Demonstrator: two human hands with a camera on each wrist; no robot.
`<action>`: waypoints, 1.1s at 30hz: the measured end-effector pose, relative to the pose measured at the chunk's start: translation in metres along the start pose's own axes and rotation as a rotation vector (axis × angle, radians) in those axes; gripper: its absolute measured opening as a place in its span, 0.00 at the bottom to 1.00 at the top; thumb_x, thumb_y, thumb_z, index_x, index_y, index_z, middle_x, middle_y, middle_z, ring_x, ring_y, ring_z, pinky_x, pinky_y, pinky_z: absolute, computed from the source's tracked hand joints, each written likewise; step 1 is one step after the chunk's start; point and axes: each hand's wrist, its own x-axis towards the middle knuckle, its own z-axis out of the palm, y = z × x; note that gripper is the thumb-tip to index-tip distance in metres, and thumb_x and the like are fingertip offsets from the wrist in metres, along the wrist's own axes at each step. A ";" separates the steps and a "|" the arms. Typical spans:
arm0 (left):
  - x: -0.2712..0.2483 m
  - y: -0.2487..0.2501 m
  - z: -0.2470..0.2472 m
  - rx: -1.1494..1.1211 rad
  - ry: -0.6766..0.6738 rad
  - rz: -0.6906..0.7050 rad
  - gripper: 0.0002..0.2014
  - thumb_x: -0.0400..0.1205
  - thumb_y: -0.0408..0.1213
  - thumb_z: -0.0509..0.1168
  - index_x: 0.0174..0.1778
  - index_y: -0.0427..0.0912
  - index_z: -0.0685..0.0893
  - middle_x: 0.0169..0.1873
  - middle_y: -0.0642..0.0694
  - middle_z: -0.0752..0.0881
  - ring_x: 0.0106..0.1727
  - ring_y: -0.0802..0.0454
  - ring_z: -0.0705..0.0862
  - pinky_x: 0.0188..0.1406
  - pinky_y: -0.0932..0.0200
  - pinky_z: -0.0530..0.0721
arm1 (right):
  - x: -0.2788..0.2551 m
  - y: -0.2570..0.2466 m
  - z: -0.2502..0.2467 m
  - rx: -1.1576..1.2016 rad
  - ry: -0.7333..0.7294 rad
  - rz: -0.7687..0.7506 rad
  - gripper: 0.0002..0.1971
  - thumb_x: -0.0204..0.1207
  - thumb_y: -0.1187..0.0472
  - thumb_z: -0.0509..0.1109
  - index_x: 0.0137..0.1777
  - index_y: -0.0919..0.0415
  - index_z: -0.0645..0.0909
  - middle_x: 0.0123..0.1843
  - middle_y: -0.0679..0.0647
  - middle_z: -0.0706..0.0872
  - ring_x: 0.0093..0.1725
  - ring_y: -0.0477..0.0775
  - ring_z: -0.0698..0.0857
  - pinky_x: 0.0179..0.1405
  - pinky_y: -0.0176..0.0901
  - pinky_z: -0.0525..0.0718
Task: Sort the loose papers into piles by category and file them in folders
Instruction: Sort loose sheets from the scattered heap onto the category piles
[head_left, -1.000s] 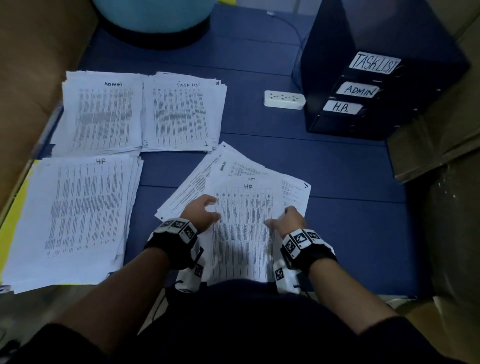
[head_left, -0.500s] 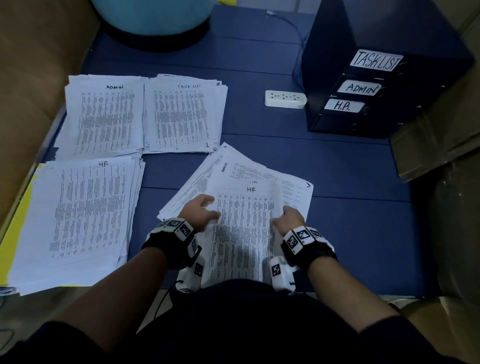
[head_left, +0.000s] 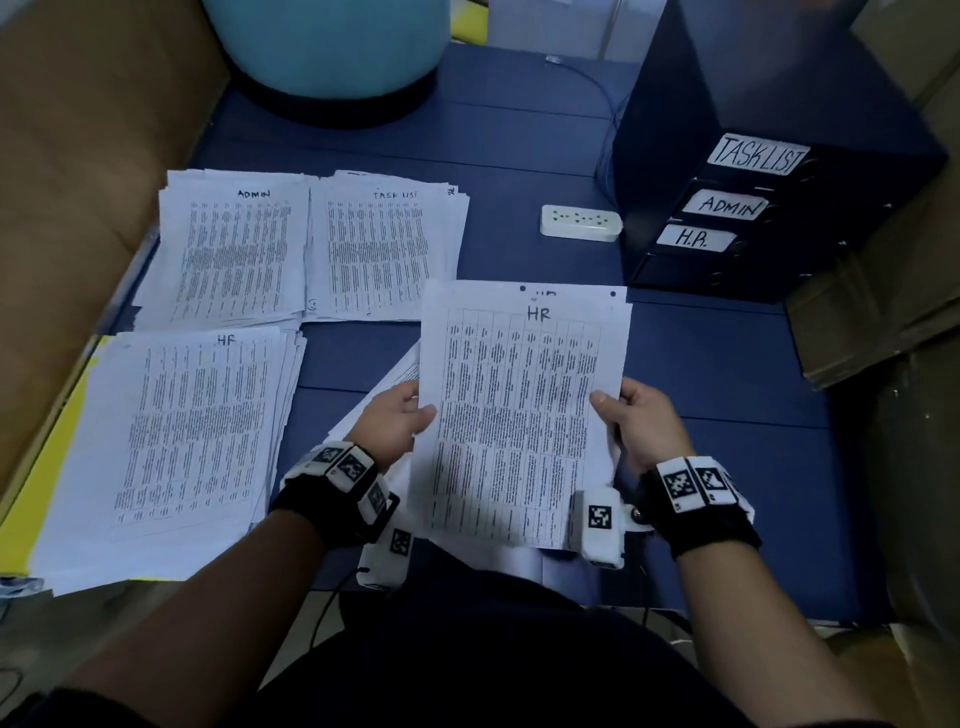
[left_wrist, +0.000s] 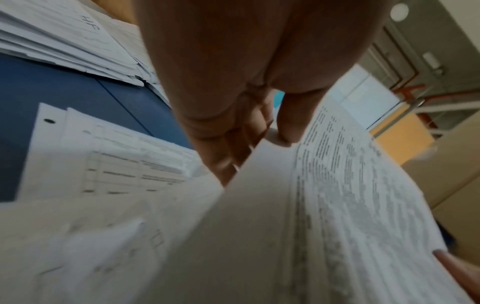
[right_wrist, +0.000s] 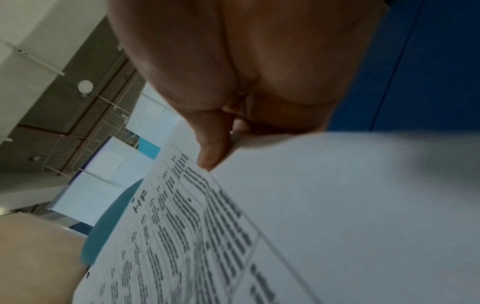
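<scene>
Papers headed "HR", white sheets printed with a dense grid of small dark text and punched with two holes along the top margin, are held up off the blue surface near its front edge, tilted toward the person. At least two sheets are in the bundle, since a second "HR" heading peeks out above the front one; the exact count cannot be told. The left hand pinches the bundle's left edge, thumb on the printed face and fingers curled behind. The right hand grips the right edge the same way, thumb on front, the other fingers hidden behind the paper.

Three sorted piles lie on the surface toward its left side: an "ADMIN" pile and a "TASK LIST" pile side by side farther back, and an "HR" pile at the front-left corner, resting on something yellow that shows along its left edge. A few loose sheets remain flat beneath the raised bundle, just beside the left hand.

One dark filing cabinet stands at the back-right corner with three white labels: "TASKLIST", "ADMIN", "H.R." One white power strip lies just left of it. One teal round object sits at the back edge.
</scene>
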 end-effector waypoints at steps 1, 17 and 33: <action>-0.004 0.006 0.000 -0.011 0.016 0.036 0.08 0.86 0.24 0.56 0.58 0.26 0.77 0.14 0.57 0.77 0.15 0.66 0.70 0.18 0.73 0.67 | 0.000 -0.003 0.001 -0.018 -0.003 -0.013 0.09 0.81 0.72 0.66 0.55 0.65 0.86 0.53 0.61 0.92 0.56 0.62 0.89 0.66 0.62 0.82; 0.004 0.014 -0.015 -0.096 0.233 0.156 0.12 0.86 0.30 0.58 0.60 0.48 0.82 0.56 0.51 0.88 0.59 0.53 0.85 0.62 0.53 0.79 | -0.002 -0.024 0.025 -0.211 0.081 -0.206 0.05 0.78 0.71 0.70 0.49 0.64 0.86 0.40 0.50 0.90 0.34 0.37 0.87 0.38 0.32 0.84; 0.016 0.034 -0.035 -0.143 0.339 0.119 0.13 0.87 0.32 0.58 0.64 0.44 0.82 0.58 0.44 0.87 0.57 0.33 0.83 0.67 0.37 0.74 | 0.019 -0.040 -0.022 0.022 0.594 -0.197 0.15 0.83 0.64 0.61 0.32 0.55 0.70 0.24 0.56 0.69 0.12 0.50 0.67 0.18 0.37 0.67</action>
